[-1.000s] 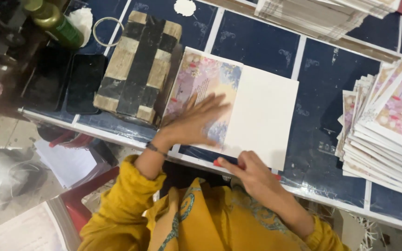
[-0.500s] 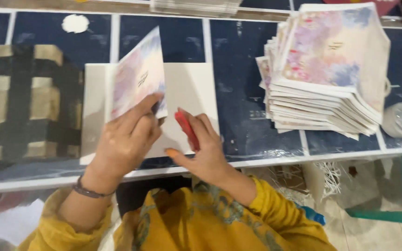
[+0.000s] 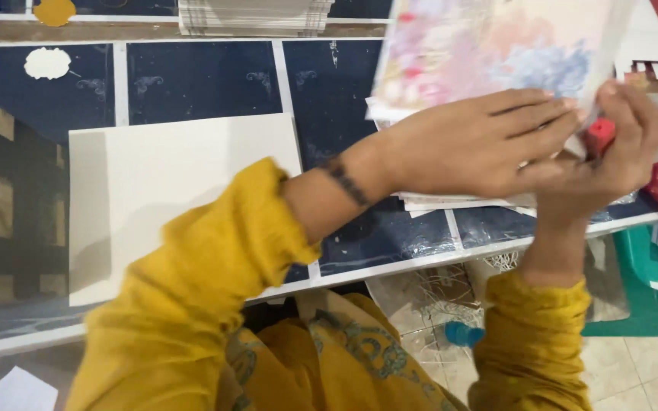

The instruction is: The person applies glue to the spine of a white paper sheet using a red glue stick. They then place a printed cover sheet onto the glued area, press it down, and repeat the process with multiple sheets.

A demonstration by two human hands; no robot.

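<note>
Head view: my left hand (image 3: 474,144), fingers pressed together, lies flat on the blurred floral card (image 3: 489,53) atop the half-hidden stack (image 3: 451,204) at the table's right, while my right hand (image 3: 611,152) pinches a red tool (image 3: 598,137), mostly covered.

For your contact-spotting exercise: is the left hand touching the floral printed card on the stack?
Touching. The head view shows the left hand lying flat across the lower edge of the floral printed card, its fingers overlapping it with no gap.
</note>
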